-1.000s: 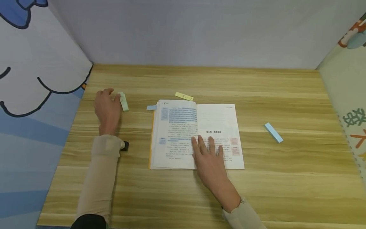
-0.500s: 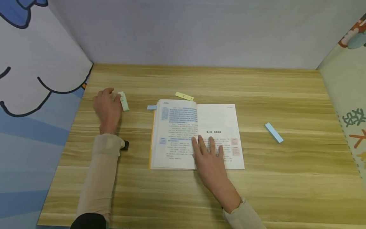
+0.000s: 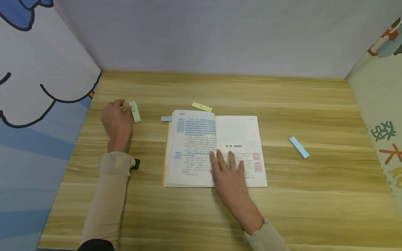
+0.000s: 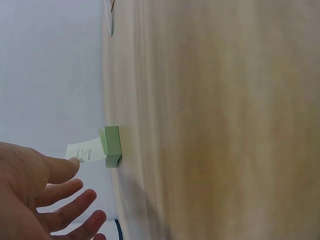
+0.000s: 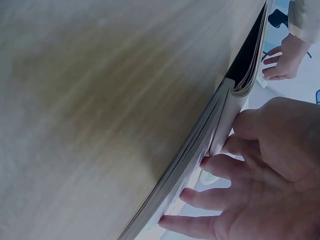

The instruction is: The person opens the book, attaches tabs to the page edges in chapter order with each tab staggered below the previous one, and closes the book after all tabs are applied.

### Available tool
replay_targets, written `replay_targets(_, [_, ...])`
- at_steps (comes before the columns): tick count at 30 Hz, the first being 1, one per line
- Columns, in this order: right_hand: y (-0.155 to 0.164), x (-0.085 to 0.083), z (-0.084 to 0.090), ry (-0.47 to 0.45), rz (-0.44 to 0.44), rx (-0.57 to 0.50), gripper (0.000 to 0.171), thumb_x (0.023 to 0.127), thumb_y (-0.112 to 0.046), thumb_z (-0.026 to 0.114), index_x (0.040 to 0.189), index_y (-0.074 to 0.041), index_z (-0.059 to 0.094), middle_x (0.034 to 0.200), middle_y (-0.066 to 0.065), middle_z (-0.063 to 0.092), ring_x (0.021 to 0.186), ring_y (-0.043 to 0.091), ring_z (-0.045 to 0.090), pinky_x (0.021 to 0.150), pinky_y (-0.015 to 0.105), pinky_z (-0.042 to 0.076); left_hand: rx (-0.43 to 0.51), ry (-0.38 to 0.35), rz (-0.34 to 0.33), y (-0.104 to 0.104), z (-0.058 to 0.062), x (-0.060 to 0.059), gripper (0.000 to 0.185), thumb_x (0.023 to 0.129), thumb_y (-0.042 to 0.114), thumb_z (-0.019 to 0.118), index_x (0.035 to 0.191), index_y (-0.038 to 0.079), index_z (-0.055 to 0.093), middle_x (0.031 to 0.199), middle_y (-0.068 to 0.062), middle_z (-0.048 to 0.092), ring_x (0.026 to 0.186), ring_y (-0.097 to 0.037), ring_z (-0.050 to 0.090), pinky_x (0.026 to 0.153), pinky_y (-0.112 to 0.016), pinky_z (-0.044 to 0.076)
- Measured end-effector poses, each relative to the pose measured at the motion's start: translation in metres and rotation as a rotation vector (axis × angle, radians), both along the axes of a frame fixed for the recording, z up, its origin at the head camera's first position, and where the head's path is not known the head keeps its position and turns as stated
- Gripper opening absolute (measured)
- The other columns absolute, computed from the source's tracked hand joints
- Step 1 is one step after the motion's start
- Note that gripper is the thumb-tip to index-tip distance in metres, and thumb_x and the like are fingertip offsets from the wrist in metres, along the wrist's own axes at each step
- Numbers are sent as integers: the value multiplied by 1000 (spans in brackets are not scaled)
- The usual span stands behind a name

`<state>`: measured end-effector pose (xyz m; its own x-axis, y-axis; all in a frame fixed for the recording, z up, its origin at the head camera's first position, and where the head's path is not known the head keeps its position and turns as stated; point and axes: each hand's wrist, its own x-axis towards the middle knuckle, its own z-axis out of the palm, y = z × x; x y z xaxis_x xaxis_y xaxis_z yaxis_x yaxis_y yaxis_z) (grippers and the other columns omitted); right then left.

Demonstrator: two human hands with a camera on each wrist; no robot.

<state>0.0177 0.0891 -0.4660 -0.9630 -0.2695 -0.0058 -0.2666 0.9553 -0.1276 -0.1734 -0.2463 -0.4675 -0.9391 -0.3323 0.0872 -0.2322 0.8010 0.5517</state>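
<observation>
Green pad (image 3: 135, 111) of sticky notes sits near the bench's (image 3: 314, 195) left edge, toward the back, and the left hand (image 3: 116, 120) is right on it. The wrist view shows the top note peeled up from the pad (image 4: 112, 145), with the thumb tip touching that lifted note while the other fingers (image 4: 70, 210) stay straight and loose, so not really a grip, more of a touch.

Book (image 3: 215, 148) lies open in the middle of the bench, closer to the front edge. Right hand (image 3: 230, 174) is flat on it, fingers straight and spread, pressing down the right page by the spine; the right wrist view shows the fingers (image 5: 220, 167) pushing on the page stack (image 5: 200, 150).

Other bits around: a yellow note (image 3: 202, 106) just behind the book's top edge, a small blue tab (image 3: 166, 118) sticking out at the book's top left corner, and a blue pad (image 3: 299, 147) well off to the right. Something small and black (image 3: 135, 164) peeks out beside the left sleeve (image 3: 108, 195); can't tell what it is. Nothing sits between the green pad and the book, just bare wood.
</observation>
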Motion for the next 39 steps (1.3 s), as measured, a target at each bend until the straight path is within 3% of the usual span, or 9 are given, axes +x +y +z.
replay_targets(3, [0,0,1,8,0,9,54,107,-27,58,157,-11,46,159,15,51,144,49,47,106,74,45,6,-22,-10,0,2,-2,42,107,25,60,144,5,61,145,-23,60,135,-47,52,118,-62,35])
replay_targets(9, [0,-2,3,23,-1,6,54,107,-28,58,157,-11,47,159,15,51,144,49,47,106,74,45,38,-18,-23,2,7,-4,36,106,25,63,134,4,69,141,-24,63,132,-47,53,117,-63,34])
replay_targets(21, [-2,0,0,51,18,7,54,107,-28,59,156,-11,48,157,15,53,142,49,50,104,73,47,61,15,-3,-1,11,4,31,104,22,65,123,-2,72,131,-25,67,127,-45,56,117,-59,36])
replay_targets(29, [-2,5,-1,40,12,8,53,106,-28,60,155,-10,49,156,15,54,142,49,51,104,73,47,134,24,-11,-1,9,13,32,106,23,62,126,-2,70,129,-25,69,122,-43,60,108,-58,45])
replay_targets(39, [-1,3,0,57,6,12,54,106,-27,61,156,-9,49,156,15,54,142,49,51,104,73,47,233,30,-34,2,19,17,35,108,27,58,129,1,67,129,-22,71,116,-39,66,99,-54,52])
